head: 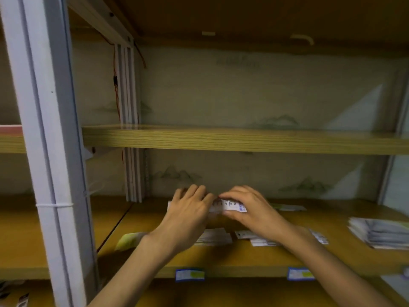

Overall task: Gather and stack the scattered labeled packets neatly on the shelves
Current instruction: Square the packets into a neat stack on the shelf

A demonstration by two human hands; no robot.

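Big picture first: the shelf point(243, 258) carries everything that matters, and it is only partly tidied. Over on the far right sits a stack point(380, 234) of packets, squared up reasonably well, though blur hides its edges. That looks like the finished part of the job.

Now the middle: both hands are up at the back of the shelf, working one bundle point(230, 206) of white labelled packets. The left hand point(190, 212) curls round its left end, fingers bent over the top; the right hand point(247, 209) pinches the right end, thumb below, fingers above. It reads as squaring the bundle before it goes onto a pile.

Still loose: white packets point(215, 237) lie flat beneath the left wrist, a few more point(254, 239) are fanned out under the right forearm, and a thin pale one point(290, 207) rests near the back wall. A yellow packet point(130, 240) lies alone at the left.

My call: somewhere around halfway, with several gathers left.
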